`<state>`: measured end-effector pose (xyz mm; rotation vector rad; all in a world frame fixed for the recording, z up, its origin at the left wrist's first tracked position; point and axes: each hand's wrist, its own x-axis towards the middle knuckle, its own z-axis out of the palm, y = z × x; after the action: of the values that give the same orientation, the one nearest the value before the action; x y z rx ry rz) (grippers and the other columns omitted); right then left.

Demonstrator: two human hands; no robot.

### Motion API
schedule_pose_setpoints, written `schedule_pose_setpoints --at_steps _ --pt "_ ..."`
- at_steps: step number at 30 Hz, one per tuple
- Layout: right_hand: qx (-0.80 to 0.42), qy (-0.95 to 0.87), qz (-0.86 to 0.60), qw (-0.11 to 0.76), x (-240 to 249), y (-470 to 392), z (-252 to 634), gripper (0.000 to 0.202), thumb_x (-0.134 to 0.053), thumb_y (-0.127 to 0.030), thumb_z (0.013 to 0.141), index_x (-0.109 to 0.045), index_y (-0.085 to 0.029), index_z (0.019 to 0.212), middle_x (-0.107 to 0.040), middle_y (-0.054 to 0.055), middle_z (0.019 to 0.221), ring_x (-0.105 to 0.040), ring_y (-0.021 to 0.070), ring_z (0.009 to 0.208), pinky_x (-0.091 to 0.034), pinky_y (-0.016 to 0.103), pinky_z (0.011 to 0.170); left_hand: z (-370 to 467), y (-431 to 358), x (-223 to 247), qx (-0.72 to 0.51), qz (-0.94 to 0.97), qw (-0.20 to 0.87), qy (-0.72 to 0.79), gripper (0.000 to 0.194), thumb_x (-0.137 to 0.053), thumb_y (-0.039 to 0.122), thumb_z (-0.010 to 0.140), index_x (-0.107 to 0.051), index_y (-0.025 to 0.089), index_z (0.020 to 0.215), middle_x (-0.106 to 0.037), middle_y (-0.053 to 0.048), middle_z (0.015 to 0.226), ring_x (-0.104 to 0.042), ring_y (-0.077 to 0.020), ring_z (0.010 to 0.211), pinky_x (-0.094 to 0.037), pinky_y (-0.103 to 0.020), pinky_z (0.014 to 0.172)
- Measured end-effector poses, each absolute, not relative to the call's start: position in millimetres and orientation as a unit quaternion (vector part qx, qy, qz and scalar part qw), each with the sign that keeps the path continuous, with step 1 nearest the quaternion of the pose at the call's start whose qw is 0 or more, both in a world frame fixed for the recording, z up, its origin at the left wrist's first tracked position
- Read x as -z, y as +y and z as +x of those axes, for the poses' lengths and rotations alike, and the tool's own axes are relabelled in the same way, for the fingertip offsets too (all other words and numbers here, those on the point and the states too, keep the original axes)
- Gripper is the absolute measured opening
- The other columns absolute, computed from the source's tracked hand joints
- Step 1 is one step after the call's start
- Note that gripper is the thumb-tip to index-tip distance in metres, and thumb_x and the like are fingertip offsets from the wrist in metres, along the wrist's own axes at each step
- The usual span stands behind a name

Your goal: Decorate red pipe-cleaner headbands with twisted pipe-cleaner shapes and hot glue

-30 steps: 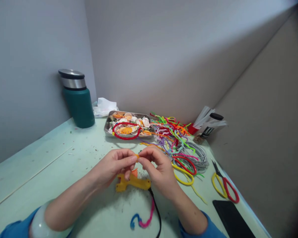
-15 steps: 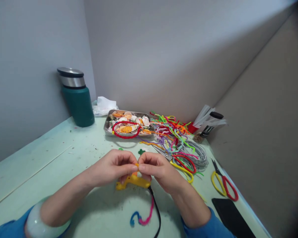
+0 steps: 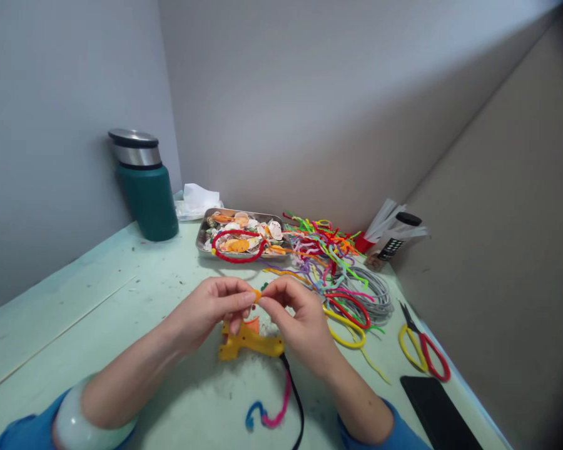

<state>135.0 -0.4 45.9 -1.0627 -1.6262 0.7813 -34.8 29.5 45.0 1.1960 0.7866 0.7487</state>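
Note:
Between my two hands is a small orange piece point(image 3: 257, 295), mostly covered by fingertips; its kind is too small to make out. My left hand point(image 3: 219, 306) pinches it from the left, thumb against the fingers. From the right, my right hand point(image 3: 299, 310) pinches its other side. Just below them a yellow hot glue gun point(image 3: 251, 342) lies on the table, with an orange part at its upper side and a black cord running toward me. A pink and blue pipe cleaner point(image 3: 274, 420) curls beside the cord.
Behind my hands sits a metal tray point(image 3: 201, 250) of painted pieces, with a red pipe cleaner loop point(image 3: 238, 259) on it. Pipe cleaners point(image 3: 323, 240), grey wire point(image 3: 380, 300) and scissors point(image 3: 422, 344) lie right, near a black phone-like slab point(image 3: 438, 409). A green bottle point(image 3: 149, 200) stands left.
Both hands have risen slightly away from the glue gun, still pinching the orange piece. The right hand has turned a little, and more of the glue gun shows.

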Motion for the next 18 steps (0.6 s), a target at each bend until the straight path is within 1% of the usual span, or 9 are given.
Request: schedule_pose_setpoints --at_steps 2,5,8,12,18 --pt "-0.254 -0.699 -0.431 0.511 -45.7 -2.7 134.5 0.003 -0.059 -0.017 0.082 -0.061 -0.017 0.079 -0.057 0.0 0.075 -0.051 0.0107 0.065 -0.042 0.023 0.061 -34.0 29.3 -44.7 -0.337 0.524 0.699 0.351 0.02 -0.066 0.032 0.075 -0.062 0.013 0.071 -0.056 0.003 0.056 -0.047 -0.0051 0.043 -0.034 -0.018 0.044" --pt "-0.198 -0.718 -0.415 0.523 -44.8 -4.3 133.1 0.005 -0.057 -0.014 0.083 -0.061 -0.016 0.082 -0.059 0.001 0.077 -0.052 0.0111 0.066 -0.042 0.023 0.06 -33.2 29.0 -43.9 -0.342 0.505 0.715 0.342 0.018 -0.067 0.03 0.074 -0.062 0.014 0.071 -0.057 0.004 0.056 -0.047 -0.0043 0.042 -0.034 -0.018 0.044" --pt "-0.16 -0.728 -0.4 0.534 -42.2 -4.6 131.4 0.006 -0.056 -0.013 0.083 -0.062 -0.016 0.083 -0.06 0.003 0.078 -0.054 0.0131 0.07 -0.044 0.024 0.061 -32.7 28.9 -43.2 -0.343 0.49 0.73 0.33 0.017 -0.066 0.03 0.075 -0.063 0.014 0.07 -0.055 0.004 0.052 -0.046 -0.0038 0.04 -0.033 -0.017 0.044" --pt "-0.123 -0.744 -0.372 0.542 -38.9 -4.8 131.6 0.011 -0.055 -0.01 0.083 -0.062 -0.016 0.088 -0.061 0.005 0.081 -0.057 0.0153 0.075 -0.047 0.027 0.067 -32.3 29.4 -43.1 -0.342 0.485 0.735 0.329 0.017 -0.066 0.029 0.075 -0.063 0.014 0.068 -0.055 0.004 0.05 -0.046 -0.0041 0.039 -0.03 -0.017 0.042" --pt "-0.072 -0.782 -0.351 0.51 -38.1 -4.1 136.3 0.012 -0.055 -0.009 0.083 -0.062 -0.015 0.091 -0.062 0.008 0.082 -0.057 0.0176 0.078 -0.047 0.032 0.069 -33.7 29.0 -43.5 -0.34 0.5 0.722 0.336 0.018 -0.068 0.03 0.072 -0.063 0.014 0.065 -0.055 0.003 0.049 -0.046 -0.0052 0.04 -0.031 -0.018 0.042"
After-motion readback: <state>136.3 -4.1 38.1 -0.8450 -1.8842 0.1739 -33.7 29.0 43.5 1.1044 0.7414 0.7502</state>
